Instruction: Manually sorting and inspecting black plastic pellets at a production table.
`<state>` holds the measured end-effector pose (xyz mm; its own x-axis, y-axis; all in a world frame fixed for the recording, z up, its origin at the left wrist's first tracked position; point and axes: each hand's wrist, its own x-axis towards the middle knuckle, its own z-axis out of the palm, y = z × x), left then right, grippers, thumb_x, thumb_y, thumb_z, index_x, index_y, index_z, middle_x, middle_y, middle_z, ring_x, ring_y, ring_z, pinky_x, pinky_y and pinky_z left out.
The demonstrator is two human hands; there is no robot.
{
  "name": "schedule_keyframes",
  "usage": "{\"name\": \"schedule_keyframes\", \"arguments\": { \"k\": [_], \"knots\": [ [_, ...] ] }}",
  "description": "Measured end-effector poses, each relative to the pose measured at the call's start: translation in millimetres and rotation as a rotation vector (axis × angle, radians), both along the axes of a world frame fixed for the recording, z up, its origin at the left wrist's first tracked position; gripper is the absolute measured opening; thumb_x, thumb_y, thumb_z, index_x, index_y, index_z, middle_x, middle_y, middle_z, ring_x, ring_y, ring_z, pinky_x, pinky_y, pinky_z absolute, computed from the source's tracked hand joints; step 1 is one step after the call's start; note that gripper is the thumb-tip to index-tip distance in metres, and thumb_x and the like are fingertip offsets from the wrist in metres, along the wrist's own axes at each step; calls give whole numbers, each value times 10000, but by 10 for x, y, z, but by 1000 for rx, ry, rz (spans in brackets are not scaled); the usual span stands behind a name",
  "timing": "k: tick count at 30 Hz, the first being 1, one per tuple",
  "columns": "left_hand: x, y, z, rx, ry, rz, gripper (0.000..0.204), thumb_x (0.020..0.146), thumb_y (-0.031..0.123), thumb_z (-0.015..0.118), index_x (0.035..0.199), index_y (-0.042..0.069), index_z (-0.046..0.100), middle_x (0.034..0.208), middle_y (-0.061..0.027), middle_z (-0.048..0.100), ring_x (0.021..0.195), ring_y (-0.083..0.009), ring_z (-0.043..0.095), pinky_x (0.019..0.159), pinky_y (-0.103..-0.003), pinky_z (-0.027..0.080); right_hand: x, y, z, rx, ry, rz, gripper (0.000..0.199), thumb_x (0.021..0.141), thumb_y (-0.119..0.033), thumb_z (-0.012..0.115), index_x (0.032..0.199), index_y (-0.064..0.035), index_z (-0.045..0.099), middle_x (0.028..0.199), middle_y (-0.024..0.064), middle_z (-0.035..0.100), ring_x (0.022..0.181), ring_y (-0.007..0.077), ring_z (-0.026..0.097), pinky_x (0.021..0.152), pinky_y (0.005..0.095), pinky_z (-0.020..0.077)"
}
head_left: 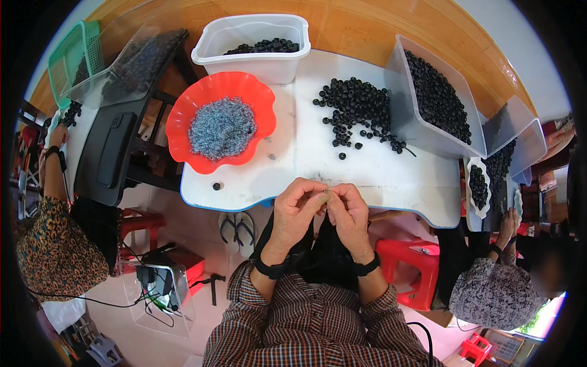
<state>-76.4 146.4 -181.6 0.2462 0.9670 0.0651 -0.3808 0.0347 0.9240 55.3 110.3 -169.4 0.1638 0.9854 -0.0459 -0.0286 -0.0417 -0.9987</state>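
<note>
My left hand [295,213] and my right hand [349,215] meet over the near edge of the white table [306,137]. Thumbs and forefingers are pinched together, fingertip to fingertip. Something tiny and dark shows between the tips, too small to name. Beyond my left hand stands a red scalloped bowl [264,98] with a heap of small blue-grey, glassy-looking pieces [221,128] in it. A single black bead [217,186] lies near the table edge by that bowl. Past my right hand, loose black round beads [358,107] are spread across the tabletop.
A white tub [244,62] with black beads stands at the back. At the right is a translucent bin [400,92] full of beads, beside a small white dish [469,174]. Co-workers sit on both sides. A red stool [406,260] and slippers [237,232] are below.
</note>
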Motion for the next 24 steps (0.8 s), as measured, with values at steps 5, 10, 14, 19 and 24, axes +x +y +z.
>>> {"name": "schedule_keyframes", "arguments": {
  "k": [5, 10, 14, 19, 24],
  "knots": [
    [-9, 20, -34, 17, -41, 8, 122, 919, 27, 626, 1027, -31, 623, 886, -60, 640, 720, -88, 607, 614, -212, 520, -43, 2, -10, 35, 61, -16, 107, 980, -105, 553, 982, 2, 555, 801, 12, 600, 671, 38, 504, 595, 185, 417],
    [-40, 38, -23, -298, -226, -59, 158, 948, 92, 612, 1036, -39, 625, 859, -59, 636, 687, -98, 597, 588, -221, 517, -95, 39, 28, 166, -23, -2, 68, 972, -57, 549, 975, 11, 543, 789, 31, 588, 677, 67, 554, 597, 210, 450],
    [-57, 55, -70, -313, -241, -120, 181, 955, 108, 604, 1059, -38, 629, 823, -57, 640, 675, -106, 601, 581, -227, 517, -42, 65, -70, 316, -321, -10, 47, 952, -17, 569, 990, 10, 561, 803, 27, 586, 672, 75, 564, 589, 216, 459],
    [-84, 66, -107, -275, -276, -114, 192, 935, 62, 620, 1093, -47, 628, 848, -70, 658, 694, -109, 614, 608, -225, 522, -28, 52, -98, 276, -263, 14, 75, 948, -5, 572, 1022, 4, 579, 852, 18, 601, 692, 65, 565, 600, 212, 461],
    [-74, 65, -110, -223, -294, -87, 215, 918, 15, 625, 1121, -55, 625, 870, -77, 667, 724, -107, 620, 651, -220, 528, -57, 39, 26, 221, -81, 25, 102, 952, -1, 569, 1052, 8, 579, 863, 21, 611, 746, 56, 569, 646, 204, 466]
  ]
}}
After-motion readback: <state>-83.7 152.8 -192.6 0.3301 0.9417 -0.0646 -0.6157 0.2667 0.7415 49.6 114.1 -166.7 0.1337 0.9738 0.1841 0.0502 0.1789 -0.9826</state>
